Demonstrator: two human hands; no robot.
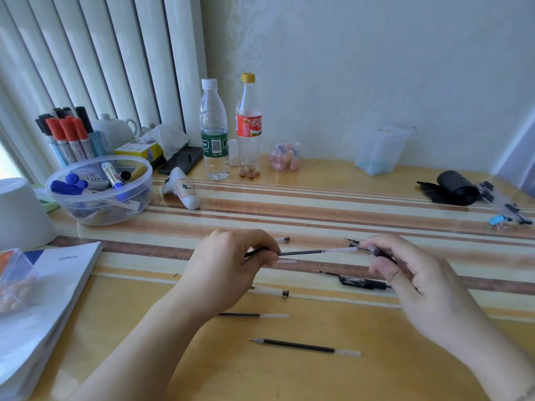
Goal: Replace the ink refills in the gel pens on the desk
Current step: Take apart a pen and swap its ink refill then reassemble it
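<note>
My left hand (pixel 231 264) pinches a black ink refill (pixel 312 251) that lies level above the desk, its clear end pointing right. My right hand (pixel 405 273) holds a pen barrel (pixel 376 251) between fingers and thumb, its mouth meeting the refill's clear end. On the desk below lie two loose refills (pixel 304 346) (pixel 254 315), a clear barrel piece with a black ring (pixel 272 291), another near my left hand's knuckles (pixel 283 239), and a black pen cap with clip (pixel 362 282).
A clear bowl of markers (pixel 100 192) and a white cup (pixel 20 212) stand at the left, with a stack of booklets (pixel 49 299) in front. Two bottles (pixel 214 131) stand at the back. A black roll (pixel 454 188) and more pens (pixel 503 206) lie far right.
</note>
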